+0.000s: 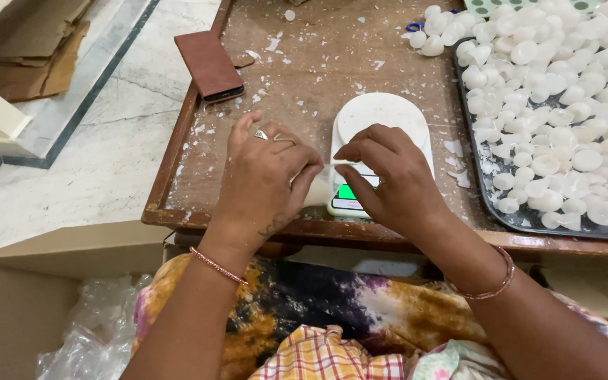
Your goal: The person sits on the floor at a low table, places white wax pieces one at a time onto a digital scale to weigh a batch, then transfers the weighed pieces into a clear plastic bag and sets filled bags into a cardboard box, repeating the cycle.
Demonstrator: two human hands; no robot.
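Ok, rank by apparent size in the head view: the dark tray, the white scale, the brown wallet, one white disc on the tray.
1. Dark tray, though cut off by the frame.
2. White scale, partly behind the right hand.
3. Brown wallet, close to the scale, so this order is unsure.
4. White disc, clearly smallest.

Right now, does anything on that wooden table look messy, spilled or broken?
Yes. White flakes and broken bits lie scattered over the wooden table, thickest beside the dark tray of white domed pieces. Some domed pieces have spilled past the tray's top edge onto the table. Both hands, left and right, pinch a small white piece over the scale.
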